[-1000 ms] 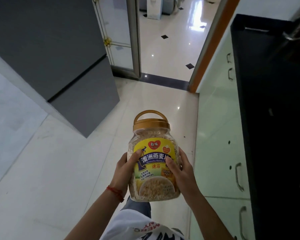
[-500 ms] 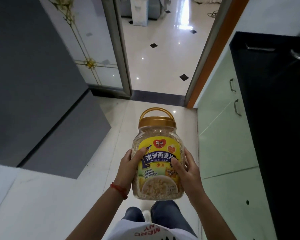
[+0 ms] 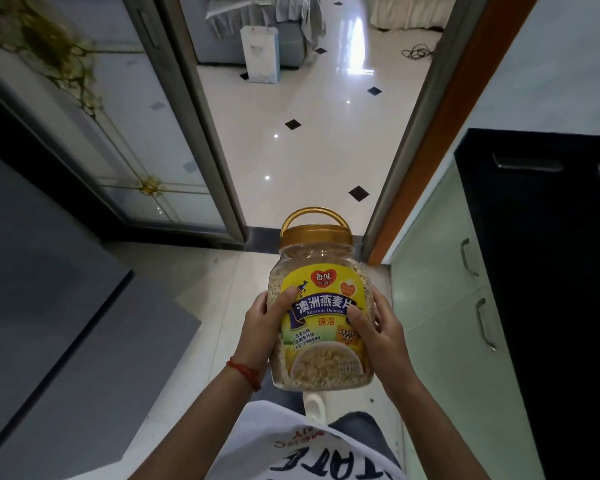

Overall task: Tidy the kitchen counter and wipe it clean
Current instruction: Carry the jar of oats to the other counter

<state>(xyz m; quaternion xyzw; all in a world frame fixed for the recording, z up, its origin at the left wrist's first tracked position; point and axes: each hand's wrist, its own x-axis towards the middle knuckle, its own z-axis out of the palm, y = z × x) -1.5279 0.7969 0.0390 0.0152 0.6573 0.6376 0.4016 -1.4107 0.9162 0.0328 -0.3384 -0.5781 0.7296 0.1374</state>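
Note:
A clear plastic jar of oatmeal with a gold lid, a carry handle and a yellow label is upright in front of my body, above the floor. My left hand grips its left side with the thumb across the label. My right hand grips its right side, thumb on the label too. The black kitchen counter runs along the right edge, apart from the jar.
Pale green cabinet doors with metal handles sit under the counter. A grey fridge stands on the left. An open doorway with a sliding glass door leads to a glossy tiled room ahead.
The view has advanced toward the doorway and tilted up. The fridge has slid to the left. Both hands keep the same hold on the jar.

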